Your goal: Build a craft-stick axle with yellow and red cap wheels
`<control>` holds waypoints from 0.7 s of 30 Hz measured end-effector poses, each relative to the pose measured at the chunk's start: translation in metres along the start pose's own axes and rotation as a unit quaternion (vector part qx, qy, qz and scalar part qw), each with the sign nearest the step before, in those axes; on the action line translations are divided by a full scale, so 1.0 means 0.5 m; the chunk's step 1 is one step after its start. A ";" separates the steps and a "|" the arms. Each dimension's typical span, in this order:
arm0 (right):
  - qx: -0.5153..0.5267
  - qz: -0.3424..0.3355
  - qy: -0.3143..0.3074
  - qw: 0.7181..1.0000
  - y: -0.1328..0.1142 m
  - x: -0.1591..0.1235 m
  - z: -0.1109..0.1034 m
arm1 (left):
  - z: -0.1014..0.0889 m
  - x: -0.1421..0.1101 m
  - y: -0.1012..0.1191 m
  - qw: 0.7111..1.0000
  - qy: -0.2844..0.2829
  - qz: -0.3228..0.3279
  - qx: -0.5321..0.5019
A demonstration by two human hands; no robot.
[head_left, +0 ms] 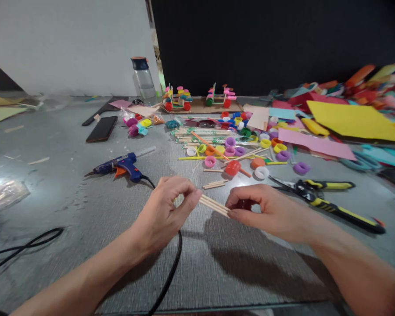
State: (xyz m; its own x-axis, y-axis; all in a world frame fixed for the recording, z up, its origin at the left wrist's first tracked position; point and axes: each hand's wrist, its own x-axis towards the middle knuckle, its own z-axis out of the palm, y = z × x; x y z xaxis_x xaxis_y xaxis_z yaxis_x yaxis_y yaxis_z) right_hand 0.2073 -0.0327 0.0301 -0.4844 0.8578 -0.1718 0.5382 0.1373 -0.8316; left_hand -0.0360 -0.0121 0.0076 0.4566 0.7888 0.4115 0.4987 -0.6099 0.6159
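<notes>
Above the table, a small bundle of thin wooden sticks is stretched between my two hands. My left hand pinches one end of it between thumb and fingers. The other end is gripped by my right hand, its fingertips closed around the sticks. More short wooden sticks lie on the table just beyond the bundle. A blue glue gun with an orange trigger rests on its side beyond my left hand. To the right of my right hand lie yellow-and-black pliers, their jaws pointing left.
Colourful bottle caps and wrapped sticks spread across the middle. Two small toy vehicles stand at the back beside a water bottle. A black phone lies left; yellow paper lies right. A black cable runs below my left arm.
</notes>
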 end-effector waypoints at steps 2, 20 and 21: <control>0.024 0.003 0.007 1.000 0.000 0.000 0.004 | 0.001 -0.001 0.001 1.000 0.005 -0.004 -0.002; -0.375 -0.080 0.060 0.921 0.031 0.014 0.033 | 0.014 -0.017 0.007 0.974 -0.062 0.111 0.189; -0.379 -0.081 0.062 0.920 0.033 0.014 0.033 | 0.016 -0.018 0.006 0.971 -0.076 0.111 0.199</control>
State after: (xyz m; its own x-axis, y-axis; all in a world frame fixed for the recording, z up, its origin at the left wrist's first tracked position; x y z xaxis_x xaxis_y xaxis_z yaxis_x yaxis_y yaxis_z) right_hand 0.2015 -0.0326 0.0066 -0.5436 0.8391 0.0220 0.8148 0.5338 -0.2262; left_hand -0.0326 -0.0217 0.0007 0.6739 0.6323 0.3823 0.6065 -0.7688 0.2026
